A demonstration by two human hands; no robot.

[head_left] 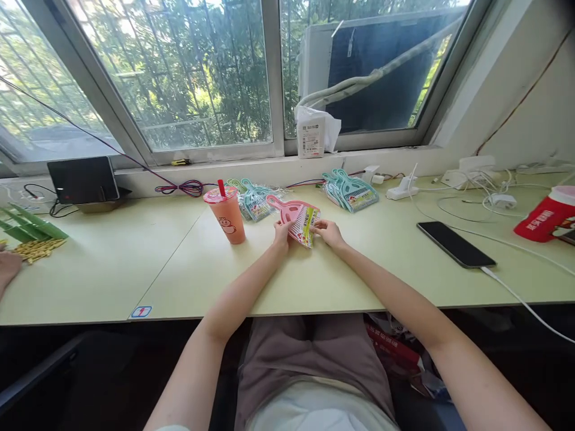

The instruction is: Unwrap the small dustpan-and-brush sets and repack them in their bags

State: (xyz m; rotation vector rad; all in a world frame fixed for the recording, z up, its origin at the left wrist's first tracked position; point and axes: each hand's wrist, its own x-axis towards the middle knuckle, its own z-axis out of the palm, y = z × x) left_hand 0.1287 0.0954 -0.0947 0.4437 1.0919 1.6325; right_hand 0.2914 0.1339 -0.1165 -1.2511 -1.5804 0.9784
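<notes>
Orange cup (230, 218) stands near the left hand (282, 233).

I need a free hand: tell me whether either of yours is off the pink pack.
No, the left hand and the right hand both touch the pink pack.

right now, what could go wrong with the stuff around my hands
The drink stands left of your left hand; a sideways swing could tip it. The phone has a white cable hanging over the table edge, so a snag might drag it. The pink packet looks glossy and may slip.
</notes>
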